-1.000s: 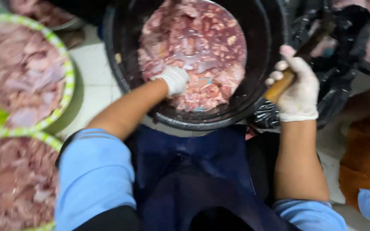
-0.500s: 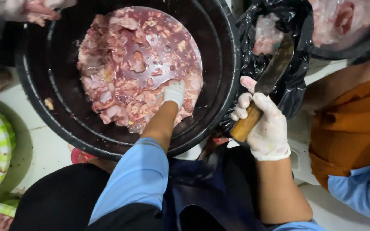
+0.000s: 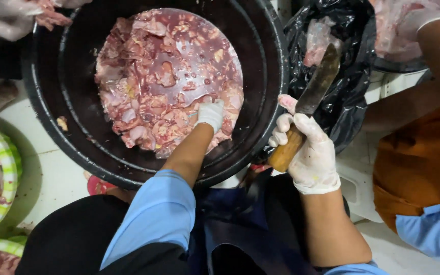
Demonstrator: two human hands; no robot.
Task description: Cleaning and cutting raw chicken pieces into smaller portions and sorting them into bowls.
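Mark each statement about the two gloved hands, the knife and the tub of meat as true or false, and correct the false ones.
1. The left hand reaches into the raw meat in the black tub. True.
2. The right hand is bare. False: it wears a white glove.
3. The right hand grips a knife by its wooden handle. True.
4. The knife blade is stuck in the meat in the tub. False: it is outside the tub, over a black plastic bag.

Green-and-white rimmed bowl of meat at left, black plastic bag, co-worker's orange garment
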